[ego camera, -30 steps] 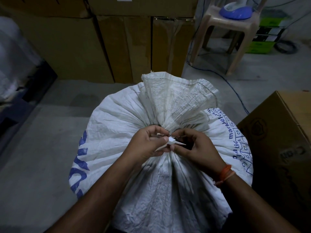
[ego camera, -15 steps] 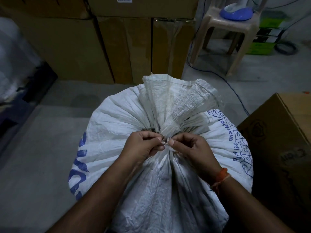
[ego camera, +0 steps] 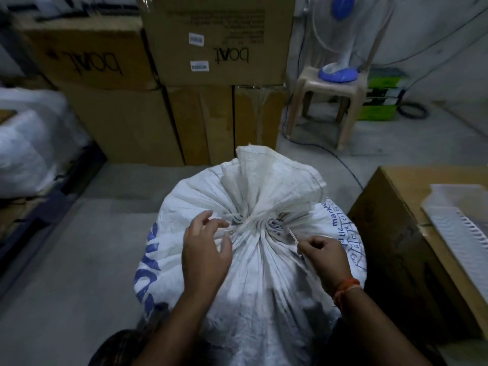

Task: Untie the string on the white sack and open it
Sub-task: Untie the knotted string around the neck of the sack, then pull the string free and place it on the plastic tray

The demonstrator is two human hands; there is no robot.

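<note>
The white woven sack (ego camera: 253, 281) with blue print stands on the floor in front of me, its neck bunched and its top flap (ego camera: 266, 178) fanned out behind. A pale string (ego camera: 252, 215) still circles the gathered neck. My left hand (ego camera: 204, 249) hovers at the neck's left side with fingers spread and holds nothing. My right hand (ego camera: 323, 256), with an orange wrist thread, sits to the right of the neck. Its fingers are curled and pinch what looks like a thin flat strip of the string running out from the knot.
Stacked cardboard boxes (ego camera: 211, 62) rise right behind the sack. A large box (ego camera: 396, 233) with a white tray (ego camera: 464, 228) on it stands close on the right. A plastic stool (ego camera: 330, 101) carrying a fan base and a blue cable are at the back right. Wrapped white bundles (ego camera: 29, 143) lie left.
My hands were pinched together on the string at the knot; now they have drawn apart, the left hand open and the right pulled off to the right. The view has tilted upward.
</note>
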